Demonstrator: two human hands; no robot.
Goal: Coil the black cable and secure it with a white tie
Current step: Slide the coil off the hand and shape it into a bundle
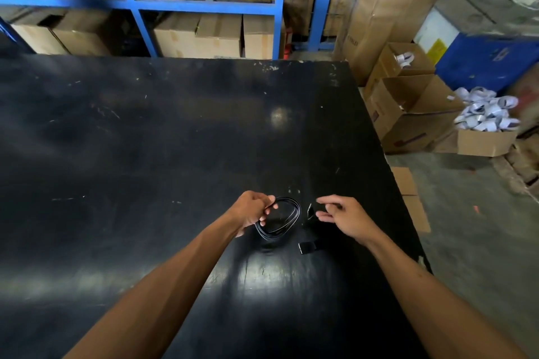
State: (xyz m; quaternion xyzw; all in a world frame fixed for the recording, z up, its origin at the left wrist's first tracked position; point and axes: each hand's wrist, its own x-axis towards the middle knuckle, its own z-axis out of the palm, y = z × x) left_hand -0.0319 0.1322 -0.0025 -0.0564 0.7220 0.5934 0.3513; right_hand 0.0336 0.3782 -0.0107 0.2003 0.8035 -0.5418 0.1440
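Note:
The black cable point(287, 220) is wound into a flat oval coil just above the black table point(145, 140). My left hand point(253, 210) is shut on the coil's left side, fingers pinching the loops together. My right hand point(342, 217) is to the right of the coil, thumb and fingers pinching a short loop of the cable's free end. A black plug point(307, 247) lies on the table below and between the hands. No white tie shows on the table or in either hand.
The table's right edge runs close beside my right arm. On the floor to the right stand open cardboard boxes point(414, 114), one heaped with white ties point(484, 111). Blue shelving point(204, 4) with cartons lines the back.

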